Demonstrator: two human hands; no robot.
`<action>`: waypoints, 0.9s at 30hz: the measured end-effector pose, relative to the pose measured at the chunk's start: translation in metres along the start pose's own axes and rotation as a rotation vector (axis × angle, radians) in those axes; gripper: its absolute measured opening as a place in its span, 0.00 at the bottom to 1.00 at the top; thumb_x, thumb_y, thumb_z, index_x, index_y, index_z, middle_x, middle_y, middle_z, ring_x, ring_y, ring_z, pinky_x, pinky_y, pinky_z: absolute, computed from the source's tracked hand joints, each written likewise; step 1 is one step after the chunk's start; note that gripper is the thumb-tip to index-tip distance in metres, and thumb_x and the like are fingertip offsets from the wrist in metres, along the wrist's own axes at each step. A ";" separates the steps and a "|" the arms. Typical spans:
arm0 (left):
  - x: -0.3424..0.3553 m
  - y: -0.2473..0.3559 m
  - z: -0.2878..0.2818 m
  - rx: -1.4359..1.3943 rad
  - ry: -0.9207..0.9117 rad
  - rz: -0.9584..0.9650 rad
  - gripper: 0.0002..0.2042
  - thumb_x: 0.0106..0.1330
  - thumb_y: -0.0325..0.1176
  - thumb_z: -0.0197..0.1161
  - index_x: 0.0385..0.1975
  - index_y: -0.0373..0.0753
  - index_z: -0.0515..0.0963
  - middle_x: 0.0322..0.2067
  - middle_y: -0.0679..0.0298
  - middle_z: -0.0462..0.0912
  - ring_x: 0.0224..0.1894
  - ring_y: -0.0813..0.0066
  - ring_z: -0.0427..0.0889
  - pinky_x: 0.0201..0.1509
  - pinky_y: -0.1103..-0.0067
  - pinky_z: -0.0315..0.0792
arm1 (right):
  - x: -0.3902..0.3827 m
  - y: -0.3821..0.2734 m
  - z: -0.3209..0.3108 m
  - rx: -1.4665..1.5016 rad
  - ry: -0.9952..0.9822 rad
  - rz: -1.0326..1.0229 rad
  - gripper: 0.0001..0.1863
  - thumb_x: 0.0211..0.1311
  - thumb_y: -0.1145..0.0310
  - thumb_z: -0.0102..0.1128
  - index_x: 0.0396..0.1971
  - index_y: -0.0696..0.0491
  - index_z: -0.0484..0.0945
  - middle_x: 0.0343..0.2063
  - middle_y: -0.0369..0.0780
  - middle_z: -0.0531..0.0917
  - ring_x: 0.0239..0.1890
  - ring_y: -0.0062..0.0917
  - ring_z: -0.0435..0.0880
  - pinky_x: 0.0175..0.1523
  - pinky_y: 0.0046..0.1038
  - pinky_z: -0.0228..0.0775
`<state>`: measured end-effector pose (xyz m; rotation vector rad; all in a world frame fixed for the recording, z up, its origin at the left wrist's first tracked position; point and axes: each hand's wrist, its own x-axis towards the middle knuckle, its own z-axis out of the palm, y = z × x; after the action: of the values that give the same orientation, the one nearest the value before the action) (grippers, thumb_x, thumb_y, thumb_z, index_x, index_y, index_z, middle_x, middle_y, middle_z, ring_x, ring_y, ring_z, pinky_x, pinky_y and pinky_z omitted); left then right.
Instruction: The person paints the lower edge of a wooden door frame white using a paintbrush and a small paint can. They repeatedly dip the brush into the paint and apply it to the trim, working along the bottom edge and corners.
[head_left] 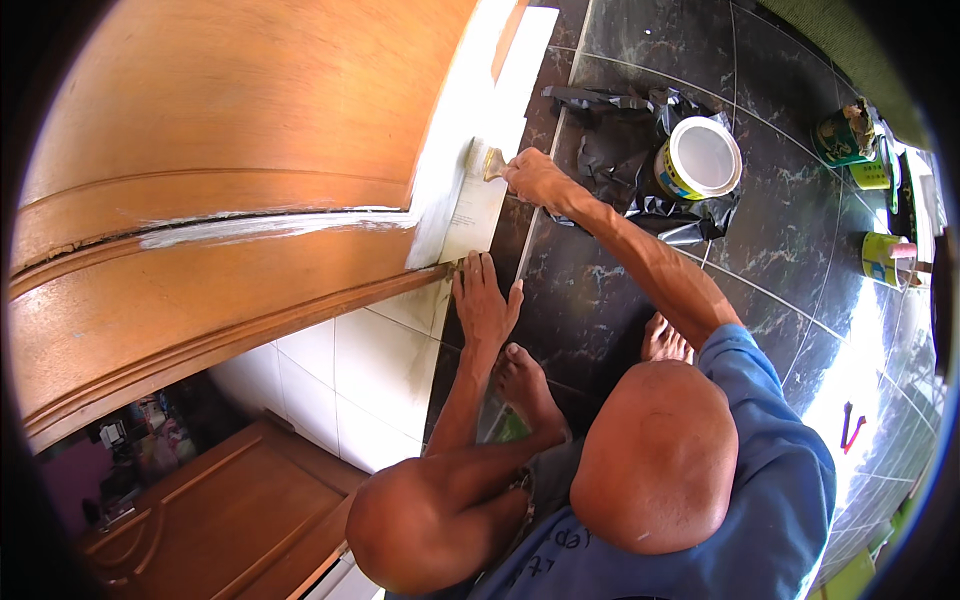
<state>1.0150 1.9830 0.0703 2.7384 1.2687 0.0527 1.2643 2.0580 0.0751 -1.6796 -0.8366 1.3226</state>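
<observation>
My right hand (533,178) is closed on a paintbrush (492,163), whose bristles touch the white-coated edge strip (470,170) of a big brown wooden door (230,150). A white smear runs along the door's groove (270,225). My left hand (484,300) lies flat with fingers spread, its fingertips against the door's lower corner on the dark marbled floor tiles (580,300). My knees and bare feet are below the hands.
An open paint can (700,157) with a white inside and yellow label stands on crumpled black plastic (620,150). Other cans (845,135) (885,255) stand at the right. A red-handled tool (850,425) lies on the floor. White wall tiles (330,370) and another wooden panel (230,510) are lower left.
</observation>
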 end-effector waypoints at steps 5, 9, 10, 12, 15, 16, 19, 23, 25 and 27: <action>-0.003 -0.003 0.007 0.008 0.014 0.002 0.36 0.68 0.50 0.60 0.67 0.27 0.64 0.66 0.38 0.65 0.71 0.44 0.63 0.75 0.53 0.53 | -0.028 -0.006 0.008 -0.105 -0.265 -0.025 0.18 0.67 0.62 0.55 0.20 0.58 0.76 0.14 0.35 0.72 0.12 0.19 0.66 0.13 0.27 0.53; -0.004 -0.005 0.007 0.003 0.002 -0.003 0.36 0.67 0.50 0.61 0.67 0.26 0.64 0.67 0.38 0.64 0.71 0.43 0.62 0.75 0.53 0.53 | -0.041 -0.004 0.009 0.019 -0.331 0.042 0.19 0.64 0.61 0.58 0.19 0.61 0.78 0.15 0.39 0.76 0.12 0.24 0.70 0.14 0.32 0.59; -0.004 -0.006 0.006 0.000 0.004 -0.002 0.37 0.67 0.49 0.61 0.67 0.26 0.63 0.67 0.38 0.64 0.71 0.43 0.62 0.75 0.53 0.53 | -0.043 -0.007 0.009 0.013 -0.300 0.063 0.21 0.63 0.60 0.60 0.19 0.63 0.79 0.15 0.42 0.78 0.12 0.27 0.73 0.15 0.34 0.62; -0.004 -0.002 0.007 -0.013 0.006 0.004 0.37 0.67 0.49 0.62 0.67 0.26 0.63 0.67 0.38 0.64 0.71 0.43 0.62 0.75 0.53 0.52 | -0.030 -0.003 0.009 -0.019 -0.109 0.089 0.21 0.68 0.59 0.57 0.27 0.64 0.81 0.19 0.47 0.82 0.21 0.35 0.82 0.26 0.38 0.73; -0.004 -0.002 0.007 -0.014 0.003 -0.001 0.37 0.66 0.49 0.62 0.67 0.26 0.62 0.67 0.38 0.64 0.71 0.43 0.62 0.75 0.53 0.53 | -0.021 -0.007 0.010 -0.021 0.100 0.061 0.19 0.71 0.62 0.53 0.35 0.66 0.82 0.31 0.54 0.86 0.37 0.43 0.88 0.44 0.40 0.79; -0.005 -0.004 0.006 -0.010 0.003 -0.007 0.38 0.66 0.49 0.62 0.68 0.26 0.62 0.67 0.37 0.64 0.71 0.43 0.61 0.75 0.53 0.53 | -0.018 -0.008 0.014 -0.061 0.087 0.015 0.19 0.70 0.62 0.53 0.35 0.66 0.82 0.32 0.55 0.86 0.38 0.43 0.88 0.45 0.41 0.79; -0.005 -0.002 0.007 -0.011 -0.007 -0.001 0.38 0.66 0.49 0.63 0.68 0.26 0.62 0.67 0.37 0.64 0.72 0.43 0.61 0.75 0.53 0.53 | -0.011 0.006 0.020 -0.195 0.054 -0.091 0.18 0.70 0.64 0.52 0.36 0.66 0.83 0.37 0.57 0.85 0.42 0.45 0.88 0.47 0.42 0.79; -0.004 -0.003 0.011 0.000 0.001 0.002 0.38 0.65 0.49 0.63 0.68 0.26 0.62 0.67 0.37 0.64 0.72 0.43 0.61 0.75 0.53 0.53 | -0.016 0.014 0.033 -0.166 0.030 -0.083 0.18 0.70 0.64 0.51 0.32 0.66 0.80 0.26 0.52 0.82 0.30 0.38 0.83 0.40 0.42 0.76; -0.006 -0.006 0.011 -0.002 0.017 0.001 0.39 0.65 0.50 0.63 0.68 0.26 0.62 0.67 0.37 0.64 0.72 0.43 0.61 0.75 0.53 0.53 | -0.026 0.012 0.042 -0.106 0.019 -0.062 0.19 0.71 0.63 0.50 0.29 0.66 0.79 0.19 0.48 0.80 0.23 0.33 0.81 0.35 0.40 0.74; -0.006 -0.004 0.011 -0.017 0.034 0.006 0.39 0.65 0.50 0.63 0.67 0.26 0.62 0.67 0.37 0.64 0.72 0.43 0.62 0.75 0.53 0.53 | -0.035 0.014 0.048 -0.123 -0.015 -0.084 0.20 0.71 0.63 0.50 0.28 0.66 0.78 0.19 0.47 0.80 0.22 0.32 0.80 0.34 0.39 0.74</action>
<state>1.0087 1.9802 0.0591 2.7383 1.2623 0.1100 1.2100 2.0306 0.0725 -1.7113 -1.0047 1.2492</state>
